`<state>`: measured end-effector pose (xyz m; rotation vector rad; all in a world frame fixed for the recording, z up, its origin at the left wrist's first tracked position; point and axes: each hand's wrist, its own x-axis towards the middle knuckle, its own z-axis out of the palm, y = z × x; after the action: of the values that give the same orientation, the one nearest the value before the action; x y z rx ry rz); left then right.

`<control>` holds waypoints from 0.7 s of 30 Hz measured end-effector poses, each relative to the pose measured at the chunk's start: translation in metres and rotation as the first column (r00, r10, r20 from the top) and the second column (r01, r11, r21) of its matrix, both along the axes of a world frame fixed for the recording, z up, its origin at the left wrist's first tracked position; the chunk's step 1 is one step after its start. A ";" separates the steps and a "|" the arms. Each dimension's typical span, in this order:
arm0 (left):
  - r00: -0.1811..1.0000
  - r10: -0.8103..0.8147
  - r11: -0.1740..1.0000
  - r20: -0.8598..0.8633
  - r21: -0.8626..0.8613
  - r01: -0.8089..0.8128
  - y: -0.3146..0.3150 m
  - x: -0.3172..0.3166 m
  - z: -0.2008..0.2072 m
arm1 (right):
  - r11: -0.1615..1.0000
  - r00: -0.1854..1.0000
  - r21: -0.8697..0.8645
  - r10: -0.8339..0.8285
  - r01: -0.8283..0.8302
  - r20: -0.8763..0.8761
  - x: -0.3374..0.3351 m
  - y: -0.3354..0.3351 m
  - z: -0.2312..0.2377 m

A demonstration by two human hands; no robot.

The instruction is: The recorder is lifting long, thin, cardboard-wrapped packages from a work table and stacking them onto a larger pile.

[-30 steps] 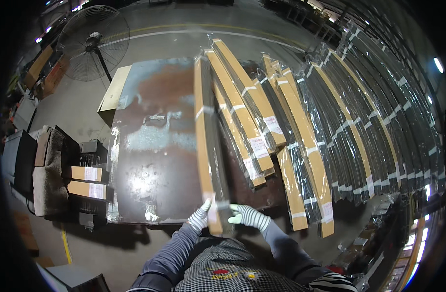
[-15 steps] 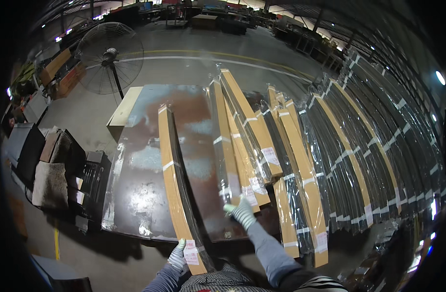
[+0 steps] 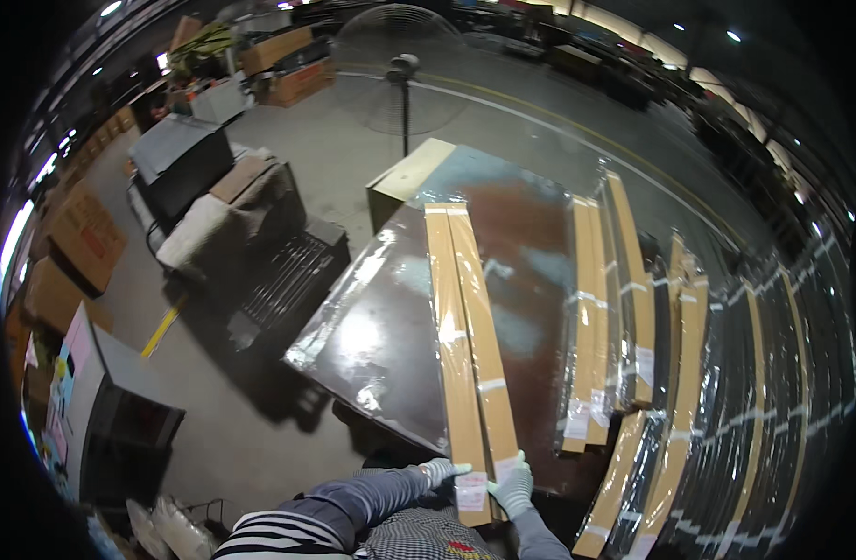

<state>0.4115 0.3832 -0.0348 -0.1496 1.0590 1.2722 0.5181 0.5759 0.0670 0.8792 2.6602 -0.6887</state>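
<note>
Two long, narrow cardboard packages in clear film lie side by side on a worn metal-topped table (image 3: 405, 373). My left hand (image 3: 437, 472), in a striped glove, is closed on the near end of the left package (image 3: 463, 401), by its pale label. With the same kind of glove on, my right hand (image 3: 513, 487) grips the near end of the right package (image 3: 491, 373) from its outer side. White tape bands cross both packages. Their near ends reach past the table's front edge toward my body. The fingers under the packages are hidden.
Similar packages (image 3: 587, 327) lie on the table's right part, and a long row of dark film-wrapped strips (image 3: 727, 401) stands farther right. A floor fan (image 3: 402, 70) is behind the table. To the left are a cloth-covered seat (image 3: 227, 219) and cardboard boxes (image 3: 83, 238).
My view has turned left. My right hand has brought a second package leftward from the group on the right, and it now lies against the one in my left hand.
</note>
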 end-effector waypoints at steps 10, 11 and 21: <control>0.808 0.588 0.809 -0.034 0.023 -0.587 -0.066 -0.020 0.058 | 0.906 0.903 -0.021 0.423 -0.422 0.083 -0.036 -0.024 0.013; 0.799 0.601 0.799 0.011 0.021 -0.601 -0.076 -0.028 0.070 | 0.897 0.888 -0.031 0.441 -0.441 0.129 -0.056 -0.031 0.023; 0.603 0.786 0.595 -0.133 -0.097 -0.798 -0.174 -0.152 0.136 | 0.704 0.715 0.128 0.688 -0.699 0.124 -0.251 -0.127 0.117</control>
<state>0.2598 0.2096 0.1012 -0.7748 1.1985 2.0206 0.2670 0.4491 0.1845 -0.1285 2.7000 -0.2346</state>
